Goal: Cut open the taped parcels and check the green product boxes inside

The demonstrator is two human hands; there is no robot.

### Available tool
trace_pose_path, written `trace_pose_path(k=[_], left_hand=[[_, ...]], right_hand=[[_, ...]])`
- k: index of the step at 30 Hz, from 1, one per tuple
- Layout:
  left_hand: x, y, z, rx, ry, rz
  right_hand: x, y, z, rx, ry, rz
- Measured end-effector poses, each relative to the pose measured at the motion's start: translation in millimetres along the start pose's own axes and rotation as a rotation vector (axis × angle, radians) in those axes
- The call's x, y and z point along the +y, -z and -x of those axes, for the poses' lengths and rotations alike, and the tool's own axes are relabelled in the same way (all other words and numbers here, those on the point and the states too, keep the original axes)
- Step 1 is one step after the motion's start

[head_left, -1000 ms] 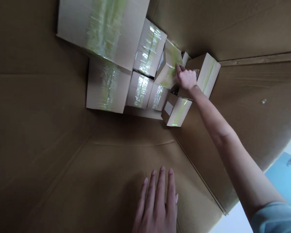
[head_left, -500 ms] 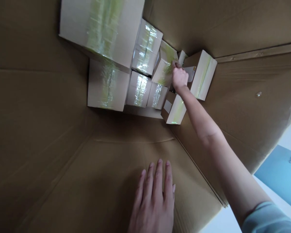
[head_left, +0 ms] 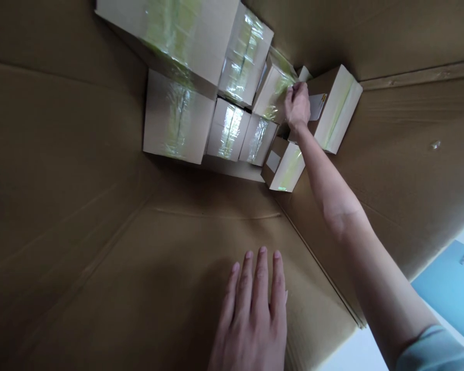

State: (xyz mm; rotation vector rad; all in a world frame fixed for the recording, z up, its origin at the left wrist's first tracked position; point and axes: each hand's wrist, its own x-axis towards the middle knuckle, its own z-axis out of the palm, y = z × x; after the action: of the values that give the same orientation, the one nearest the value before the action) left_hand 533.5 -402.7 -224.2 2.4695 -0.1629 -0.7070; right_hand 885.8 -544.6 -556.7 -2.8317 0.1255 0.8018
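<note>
I look down into a big cardboard carton (head_left: pixel 81 247) with several small taped boxes at its bottom. My right hand (head_left: pixel 297 105) reaches deep inside, its fingers closed on the edge of a small tilted taped box (head_left: pixel 274 93). That box leans between a stack of taped boxes on its left and a box with a white label (head_left: pixel 334 111) on its right. My left hand (head_left: pixel 255 314) lies flat on the carton's near inner wall, fingers stretched out and together, holding nothing.
A large taped box (head_left: pixel 178 36) lies on top at the far left, a medium one (head_left: pixel 178 118) below it. Another small box (head_left: pixel 284 167) sits under my right forearm. A blue surface (head_left: pixel 452 288) shows outside the carton at lower right.
My right hand has slid a little further along the tilted box's edge and keeps its grip. The view has shifted slightly; my left hand stays flat on the wall.
</note>
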Motion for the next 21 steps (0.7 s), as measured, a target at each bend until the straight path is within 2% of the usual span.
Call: trace_pose_path(k=[1, 3, 6, 9, 12, 13, 15, 17, 19, 21], left_hand=[[0, -0.3, 0, -0.005, -0.004, -0.007], [-1, -1.0, 1, -0.004, -0.011, -0.020], [-2, -1.7, 1, 0.016, -0.004, -0.035], [-2, -0.9, 0, 0.015, -0.005, -0.033], [-2, 0.9, -2, -0.001, -0.017, -0.035], [-3, 1.1, -2, -0.004, -0.018, -0.035], [-3, 0.8, -1, -0.011, -0.013, -0.031], [-4, -0.9, 1, -0.014, -0.005, -0.028], [-4, -3.5, 4, -0.012, -0.009, -0.027], [-4, -6.9, 6, 0.002, 0.022, -0.022]], right_hand=[[-4, 1, -1, -0.013, 0.038, -0.006], [-10, 1, -7, -0.121, 0.108, 0.035], [-15, -5, -20, -0.266, 0.130, 0.119], [-16, -12, -14, -0.162, 0.167, 0.081], [-13, -27, 25, -0.036, 0.250, 0.030], [-10, -35, 43, -0.069, 0.265, 0.031], [-4, -55, 76, -0.288, 0.245, 0.058], [2, -78, 96, -0.481, 0.195, 0.079], [5, -98, 94, -0.541, 0.148, 0.098], [3, -114, 70, -0.504, 0.122, 0.100]])
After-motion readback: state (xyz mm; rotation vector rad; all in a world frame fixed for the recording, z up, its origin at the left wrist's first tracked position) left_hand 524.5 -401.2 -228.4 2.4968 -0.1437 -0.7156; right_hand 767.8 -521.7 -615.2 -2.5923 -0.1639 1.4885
